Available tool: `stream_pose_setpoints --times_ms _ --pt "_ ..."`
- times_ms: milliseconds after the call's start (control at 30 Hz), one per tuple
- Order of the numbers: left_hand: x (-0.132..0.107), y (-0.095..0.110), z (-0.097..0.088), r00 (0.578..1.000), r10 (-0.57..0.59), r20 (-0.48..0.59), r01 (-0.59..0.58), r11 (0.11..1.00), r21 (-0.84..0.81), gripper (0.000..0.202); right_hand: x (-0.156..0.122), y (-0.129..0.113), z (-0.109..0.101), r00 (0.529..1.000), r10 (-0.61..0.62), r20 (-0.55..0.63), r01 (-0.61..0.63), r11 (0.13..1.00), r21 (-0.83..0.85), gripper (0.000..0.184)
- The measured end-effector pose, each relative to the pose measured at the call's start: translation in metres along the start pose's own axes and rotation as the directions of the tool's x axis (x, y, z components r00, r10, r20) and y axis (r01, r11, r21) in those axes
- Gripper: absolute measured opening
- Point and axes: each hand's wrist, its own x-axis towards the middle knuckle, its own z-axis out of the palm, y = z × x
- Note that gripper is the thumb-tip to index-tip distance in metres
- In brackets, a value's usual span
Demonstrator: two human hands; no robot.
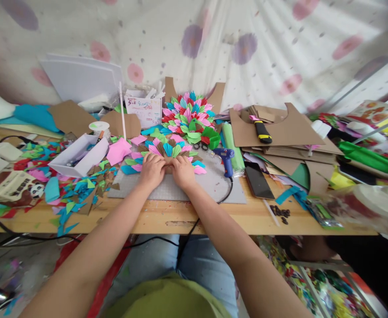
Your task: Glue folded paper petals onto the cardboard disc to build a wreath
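A brown cardboard piece fringed with pleated paper petals (169,149) in pink, blue, green and brown lies on the grey mat (127,185). My left hand (153,169) grips its near edge, fingers closed and thumb toward the middle. Close beside it, my right hand (182,171) holds the same edge, its fingers also closed. Both hands partly cover the cardboard, and the undersides of the fingers are hidden. Just behind stands a fuller cluster of layered paper petals (188,112) with green leaves. To the right of my right hand rests a blue hot glue gun (226,160).
Paper scraps (96,179) and a white open box (77,157) lie on the left. On the right are a stack of cardboard (280,128) with a yellow-black cutter (262,131), a phone (259,180) and small dark pieces (280,212). A black cord (227,194) crosses the table's front edge.
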Motion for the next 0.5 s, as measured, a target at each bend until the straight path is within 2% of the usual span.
stream_pose_setpoints --times_ms 133,267,400,500 --pt "0.001 0.0007 -0.0007 0.998 0.032 -0.057 -0.031 0.999 0.016 0.01 -0.0013 -0.0019 -0.0034 1.0 -0.006 -0.006 0.006 1.0 0.027 0.021" --pt "0.0005 0.0022 -0.0014 0.995 0.072 -0.07 -0.069 0.997 0.04 0.01 -0.0019 -0.0023 -0.0051 1.0 -0.018 0.007 0.017 1.0 0.021 0.023" --pt "0.0002 0.004 -0.0004 0.995 0.062 -0.076 -0.059 0.997 0.041 0.011 -0.001 -0.001 -0.0065 0.999 0.032 0.026 -0.032 0.999 0.0 0.019" --pt "0.0006 0.0053 0.0013 0.997 0.043 -0.061 -0.04 0.999 0.036 0.011 -0.0015 0.0004 -0.0094 0.999 0.025 0.033 -0.025 1.0 -0.01 0.02"
